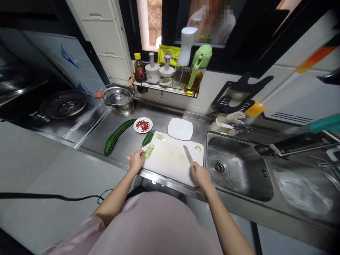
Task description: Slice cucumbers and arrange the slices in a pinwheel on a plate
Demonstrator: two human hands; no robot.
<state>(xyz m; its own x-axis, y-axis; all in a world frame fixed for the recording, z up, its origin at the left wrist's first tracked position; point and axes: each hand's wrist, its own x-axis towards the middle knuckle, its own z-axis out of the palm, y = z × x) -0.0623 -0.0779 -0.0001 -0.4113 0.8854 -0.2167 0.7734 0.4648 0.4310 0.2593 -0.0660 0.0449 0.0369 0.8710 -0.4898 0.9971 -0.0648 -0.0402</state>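
Note:
My right hand (201, 174) is wrapped round the handle of a kitchen knife (188, 155), its blade lying low over the right part of a white cutting board (170, 166). At the board's left edge my left hand (137, 160) has its fingers bent in against the near end of an overlapping row of cucumber slices (149, 150). Just beyond that row lies a cut piece of cucumber (148, 138). Two loose slices (159, 136) are at the board's far left corner, and a pale green end piece (198, 149) sits near its right edge.
A whole cucumber (118, 136), a plate of chopped red pieces (143, 125) and a white square plate (180, 129) surround the board. A lidded steel pot (118, 99) stands at the back left. The sink (239, 166) is at right; a condiment rack (166, 88) hangs behind.

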